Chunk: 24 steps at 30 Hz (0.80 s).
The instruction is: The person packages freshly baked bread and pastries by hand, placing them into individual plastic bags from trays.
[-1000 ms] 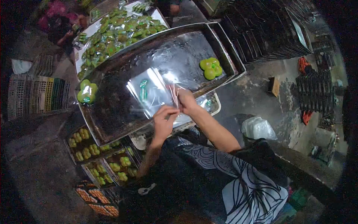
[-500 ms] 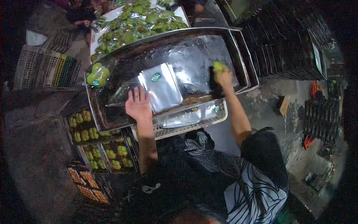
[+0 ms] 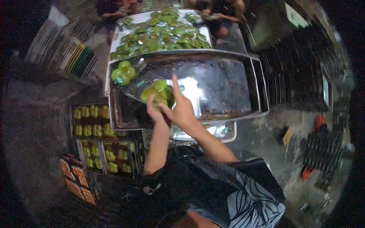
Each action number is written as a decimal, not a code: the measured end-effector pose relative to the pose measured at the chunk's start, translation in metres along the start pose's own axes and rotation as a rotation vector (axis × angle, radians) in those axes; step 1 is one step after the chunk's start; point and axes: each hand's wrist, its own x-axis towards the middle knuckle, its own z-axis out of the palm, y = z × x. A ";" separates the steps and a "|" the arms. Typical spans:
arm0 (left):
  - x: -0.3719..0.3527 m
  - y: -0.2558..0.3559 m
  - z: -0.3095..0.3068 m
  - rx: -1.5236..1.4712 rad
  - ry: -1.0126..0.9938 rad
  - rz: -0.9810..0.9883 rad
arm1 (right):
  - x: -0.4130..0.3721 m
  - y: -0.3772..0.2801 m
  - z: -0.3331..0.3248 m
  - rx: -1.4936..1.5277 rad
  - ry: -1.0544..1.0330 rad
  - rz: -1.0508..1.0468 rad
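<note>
My left hand (image 3: 156,112) grips the lower edge of a clear plastic bag of green fruit (image 3: 154,92), held over the dark metal-rimmed tray (image 3: 224,95). Right beside it is my right hand (image 3: 184,114), its index finger stretched out and its thumb against the bag's near side; nothing shows in its grasp. Partly behind that hand lies a stack of shiny clear bags (image 3: 194,91). Another bagged cluster of green fruit (image 3: 123,73) rests in the tray's far left corner. Motion blurs the fruit between my hands.
Beyond the tray, a white table (image 3: 144,17) carries a heap of bagged green fruit (image 3: 163,34), with people's hands around it. Crates of green fruit (image 3: 93,125) stand low at left. A white-rimmed container (image 3: 230,135) sits under the tray's near edge. Stacked crates (image 3: 64,49) are farther left.
My right hand has come left from the tray's right end, where it held a green fruit. My left hand has risen from lying open beside the bags to gripping the filled bag.
</note>
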 end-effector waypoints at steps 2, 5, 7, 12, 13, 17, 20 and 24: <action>0.004 0.032 -0.012 -0.209 0.096 -0.180 | -0.010 0.012 0.021 -0.028 0.067 0.000; 0.016 -0.004 -0.073 0.155 -0.175 -0.178 | 0.009 0.065 0.061 0.009 -0.209 0.123; 0.005 0.019 -0.075 0.105 -0.345 -0.231 | 0.064 0.076 0.064 -0.085 -0.025 0.092; 0.016 0.065 -0.140 0.308 -0.289 -0.303 | 0.185 0.052 0.118 -0.110 0.269 -0.250; 0.015 0.078 -0.152 0.461 -0.261 -0.289 | 0.186 0.063 0.151 -0.321 0.121 -0.276; 0.020 0.130 -0.207 0.431 -0.195 -0.232 | 0.190 0.109 0.242 -0.852 -0.112 -0.264; 0.022 0.162 -0.252 0.403 0.034 -0.081 | 0.233 0.095 0.226 -0.904 -0.303 -0.277; 0.008 0.177 -0.271 0.332 0.082 -0.021 | 0.306 0.046 0.158 -0.738 -0.100 -0.234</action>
